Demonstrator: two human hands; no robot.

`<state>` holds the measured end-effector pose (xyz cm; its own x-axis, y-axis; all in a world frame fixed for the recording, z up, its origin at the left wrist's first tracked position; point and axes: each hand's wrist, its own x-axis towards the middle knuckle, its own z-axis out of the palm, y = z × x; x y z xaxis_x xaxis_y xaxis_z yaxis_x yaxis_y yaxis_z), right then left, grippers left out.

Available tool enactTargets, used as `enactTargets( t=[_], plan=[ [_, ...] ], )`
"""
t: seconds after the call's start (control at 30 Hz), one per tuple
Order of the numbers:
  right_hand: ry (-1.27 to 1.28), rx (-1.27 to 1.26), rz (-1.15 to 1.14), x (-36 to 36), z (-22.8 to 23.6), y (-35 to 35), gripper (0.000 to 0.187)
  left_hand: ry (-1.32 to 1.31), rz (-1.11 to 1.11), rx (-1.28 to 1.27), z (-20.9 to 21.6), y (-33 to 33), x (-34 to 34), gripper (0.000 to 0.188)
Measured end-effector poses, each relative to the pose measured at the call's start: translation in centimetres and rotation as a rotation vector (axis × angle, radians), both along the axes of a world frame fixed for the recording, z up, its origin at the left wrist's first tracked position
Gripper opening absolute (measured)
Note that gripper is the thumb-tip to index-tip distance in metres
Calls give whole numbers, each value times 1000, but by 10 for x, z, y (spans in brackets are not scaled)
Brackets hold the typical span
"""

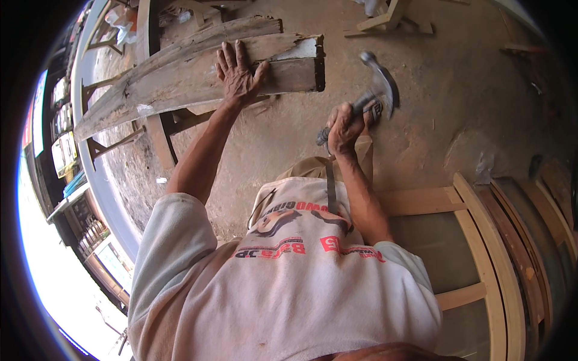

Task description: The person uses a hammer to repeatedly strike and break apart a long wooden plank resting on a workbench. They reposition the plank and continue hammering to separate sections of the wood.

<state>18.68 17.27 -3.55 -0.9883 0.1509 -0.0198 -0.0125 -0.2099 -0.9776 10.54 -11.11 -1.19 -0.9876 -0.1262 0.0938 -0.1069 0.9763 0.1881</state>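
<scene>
the left hand (241, 83) lies flat, fingers spread, on the plank (174, 81) near its ragged right end. the plank rests across the wooden stand (159, 141), that end jutting past the stand's right edge, beside a second plank (241, 27). the right hand (343, 131) is closed round the hammer (363, 102), its blurred head above the floor (433, 90).

1 left hand (242, 83), 1 right hand (343, 131) and 1 hammer (388, 91) are showing; at least 2 weathered boards (180, 78) are lying far left; at least 1 pale frame (495, 265) is showing near right.
</scene>
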Motion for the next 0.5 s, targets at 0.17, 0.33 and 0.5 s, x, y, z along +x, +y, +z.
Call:
enactTargets(
  t=[0.17,0.33,0.5],
  plan=[
    [-116,390,95,-15,15,12,43,-29,25,28,-3,-5,8,104],
    [44,184,-66,-1,-2,14,45,13,6,9,-2,-2,5,103],
    [-84,633,244,-33,19,13,42,42,23,-12,-4,-2,3,103]
  ],
)
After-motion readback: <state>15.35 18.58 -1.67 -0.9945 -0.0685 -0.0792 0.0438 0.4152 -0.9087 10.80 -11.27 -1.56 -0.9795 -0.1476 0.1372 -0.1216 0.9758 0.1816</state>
